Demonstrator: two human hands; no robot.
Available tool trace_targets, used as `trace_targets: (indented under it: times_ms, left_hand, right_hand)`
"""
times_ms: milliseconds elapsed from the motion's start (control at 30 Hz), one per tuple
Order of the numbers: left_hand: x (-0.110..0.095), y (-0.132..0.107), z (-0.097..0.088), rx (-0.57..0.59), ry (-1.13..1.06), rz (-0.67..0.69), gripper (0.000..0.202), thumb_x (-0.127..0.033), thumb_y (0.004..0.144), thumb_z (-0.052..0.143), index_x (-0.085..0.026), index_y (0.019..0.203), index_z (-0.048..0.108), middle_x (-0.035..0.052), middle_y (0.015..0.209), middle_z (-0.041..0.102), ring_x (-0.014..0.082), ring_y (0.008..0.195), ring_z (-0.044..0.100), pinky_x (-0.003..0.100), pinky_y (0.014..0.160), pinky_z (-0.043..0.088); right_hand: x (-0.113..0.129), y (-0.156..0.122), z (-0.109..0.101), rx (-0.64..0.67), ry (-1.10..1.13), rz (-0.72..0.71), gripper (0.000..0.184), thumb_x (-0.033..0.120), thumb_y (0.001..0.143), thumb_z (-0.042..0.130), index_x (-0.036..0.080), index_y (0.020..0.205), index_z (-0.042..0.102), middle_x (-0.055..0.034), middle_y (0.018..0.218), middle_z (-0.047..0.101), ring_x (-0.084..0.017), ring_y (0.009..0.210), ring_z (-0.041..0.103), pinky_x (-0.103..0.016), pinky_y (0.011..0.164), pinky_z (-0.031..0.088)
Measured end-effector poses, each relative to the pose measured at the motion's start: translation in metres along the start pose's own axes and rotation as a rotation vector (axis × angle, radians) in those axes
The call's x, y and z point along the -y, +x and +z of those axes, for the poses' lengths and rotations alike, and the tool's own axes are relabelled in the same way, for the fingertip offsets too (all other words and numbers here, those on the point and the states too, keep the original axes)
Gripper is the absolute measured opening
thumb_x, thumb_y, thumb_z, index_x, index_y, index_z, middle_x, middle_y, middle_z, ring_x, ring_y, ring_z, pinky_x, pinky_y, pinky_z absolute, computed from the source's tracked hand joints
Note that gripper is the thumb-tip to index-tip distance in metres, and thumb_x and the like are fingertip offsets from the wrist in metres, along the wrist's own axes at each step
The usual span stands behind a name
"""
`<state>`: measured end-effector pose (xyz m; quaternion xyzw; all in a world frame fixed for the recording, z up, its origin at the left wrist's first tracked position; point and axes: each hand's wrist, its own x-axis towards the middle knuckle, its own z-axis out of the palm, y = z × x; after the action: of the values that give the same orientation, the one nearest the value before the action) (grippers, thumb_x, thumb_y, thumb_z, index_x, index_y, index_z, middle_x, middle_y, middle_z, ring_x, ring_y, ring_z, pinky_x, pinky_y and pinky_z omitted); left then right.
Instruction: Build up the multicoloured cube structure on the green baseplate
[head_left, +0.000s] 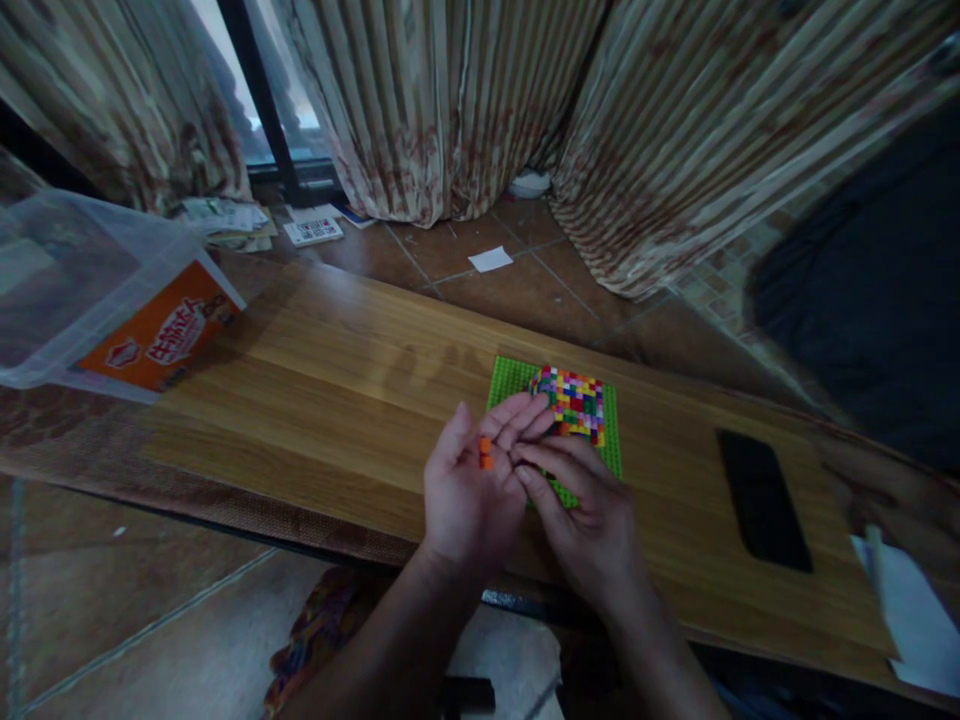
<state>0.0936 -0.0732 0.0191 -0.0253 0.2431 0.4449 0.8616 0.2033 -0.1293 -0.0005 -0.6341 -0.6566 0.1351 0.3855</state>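
Observation:
My left hand (469, 480) lies palm up over the wooden board (315, 390), fingers stretched out, with two small orange bricks (485, 453) resting in its palm. My right hand (589, 510) is beside it, back up, its fingertips reaching to the left hand's fingers near the bricks. Whether the right fingers pinch anything is hidden. Just behind both hands a green baseplate (510, 378) lies flat, partly covered by a patch of many-coloured small bricks (574, 400).
A clear plastic bin (90, 290) with an orange label lies on its side at the left. A black phone (763, 498) lies on the board's right part, white paper (911, 615) at the far right. Curtains and a tiled floor lie beyond.

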Motion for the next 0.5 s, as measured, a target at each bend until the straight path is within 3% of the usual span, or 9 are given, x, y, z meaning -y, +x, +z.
trace_targets:
  times_ms: [333,500]
  left_hand:
    - [-0.001,0.0007,-0.0009,-0.011,-0.012,0.043,0.049,-0.05,0.092,0.043,-0.01,0.098,0.071,0.0161,0.116,0.071,0.0265,0.124,0.058,0.037,0.111,0.039]
    - [-0.0012,0.0,-0.0001,-0.011,-0.01,0.05,0.047,-0.049,0.092,0.044,-0.01,0.098,0.072,0.0157,0.114,0.071,0.0258,0.121,0.06,0.037,0.11,0.04]
  right_hand:
    - [-0.0005,-0.0008,-0.0035,0.045,0.162,-0.028,0.014,0.019,0.092,0.058,0.026,0.094,0.07,-0.0021,0.1,0.07,-0.016,0.095,0.066,-0.032,0.082,0.055]
    - [-0.0011,-0.0011,-0.002,-0.086,0.271,0.068,0.013,0.019,0.086,0.067,0.027,0.096,0.071,-0.0011,0.095,0.072,-0.016,0.086,0.068,-0.031,0.077,0.057]
